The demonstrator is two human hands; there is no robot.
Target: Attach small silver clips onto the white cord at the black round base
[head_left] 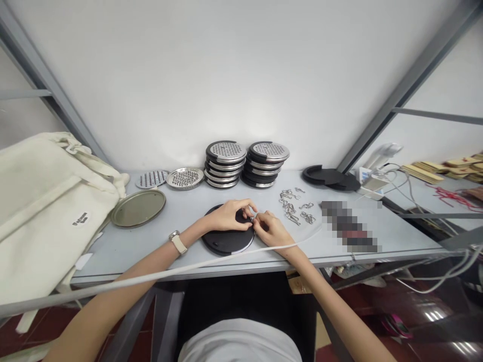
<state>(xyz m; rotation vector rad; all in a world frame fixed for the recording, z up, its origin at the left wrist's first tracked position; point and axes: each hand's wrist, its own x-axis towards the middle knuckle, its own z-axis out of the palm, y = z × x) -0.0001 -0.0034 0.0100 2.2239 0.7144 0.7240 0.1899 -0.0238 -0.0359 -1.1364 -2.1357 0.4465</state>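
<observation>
A round black disc (222,243) lies near the table's front edge, with a bright metal strip along its near right rim. My left hand (229,215) arches over it, thumb and fingers curled together at the right side. There my right hand (272,229) meets it in a pinch. A small metal clasp (251,219) glints between the fingertips of both hands, mostly covered. To the right of my hands, several loose metal clasps (289,207) are scattered in a pile.
Two stacks of round graters with black rims, a left stack (226,163) and a right stack (266,163), stand by the wall. Loose grater plates (184,178), a round metal lid (139,207) and a cream bag (56,201) are leftward. Black holders (328,177) lie right. A white cable (211,261) crosses in front.
</observation>
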